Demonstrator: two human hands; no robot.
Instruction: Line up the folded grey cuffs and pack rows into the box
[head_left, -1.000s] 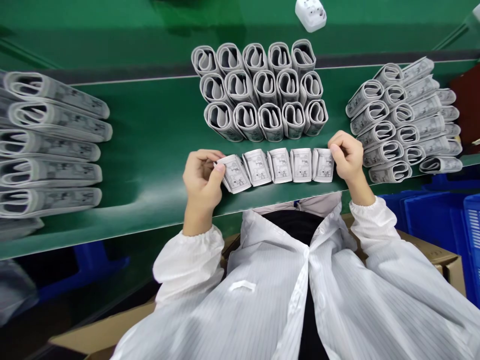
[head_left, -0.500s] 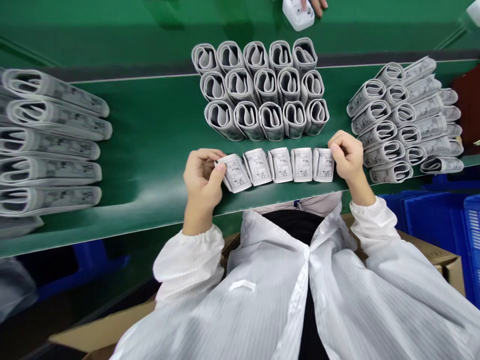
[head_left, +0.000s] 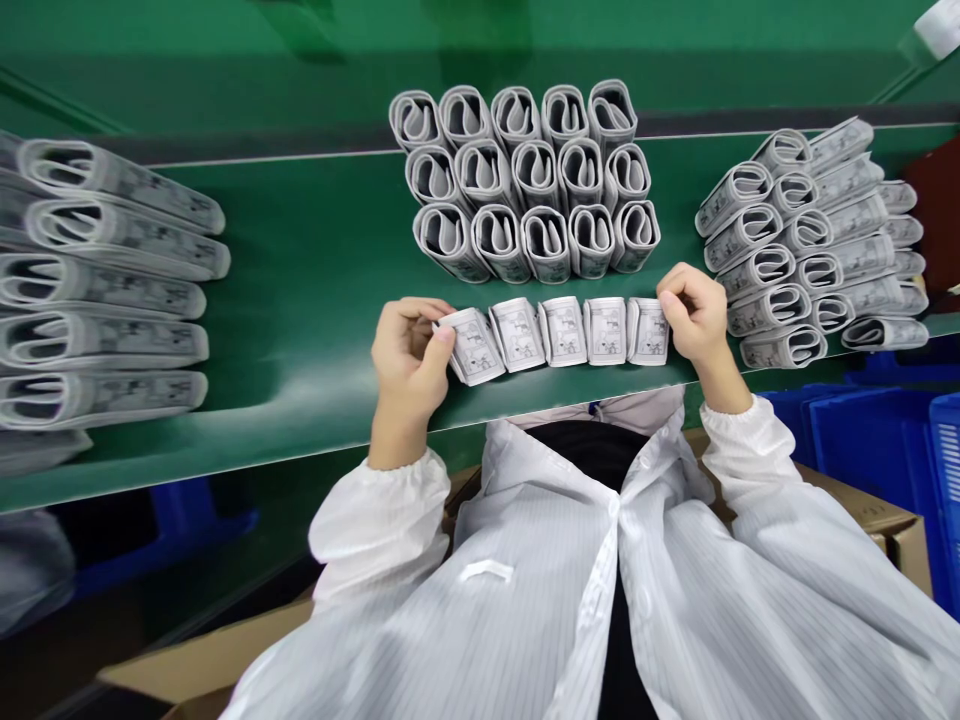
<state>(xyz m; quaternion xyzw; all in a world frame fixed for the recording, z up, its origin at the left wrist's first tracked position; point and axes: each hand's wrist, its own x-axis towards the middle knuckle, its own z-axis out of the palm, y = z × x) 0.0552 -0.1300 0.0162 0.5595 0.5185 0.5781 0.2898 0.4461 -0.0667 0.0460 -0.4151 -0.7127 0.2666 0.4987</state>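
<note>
The person's left hand (head_left: 409, 355) and right hand (head_left: 697, 315) sit at the near edge of a green desk (head_left: 300, 300), one at each end of a row of five rolled printed bands (head_left: 562, 332). The left hand pinches the leftmost band (head_left: 472, 346) narrowly between thumb and fingers. The right hand closes narrowly on the rightmost band (head_left: 647, 331), fingers over its end. Both seem to press inward to keep the row tight and square, bands standing side by side and touching.

Just far of the row is a block of rolls (head_left: 525, 180), three rows of five, open ends up, packed close, likely for compact counting. A looser pile of rolls (head_left: 810, 240) lies right, and a stack of long rolls (head_left: 97, 280) lies left, cut off by the frame.

The hands hide the outer ends of both end bands. Print on the bands is too small to read. A white object (head_left: 937, 25) at the far right corner is cut off, so unclear.
</note>
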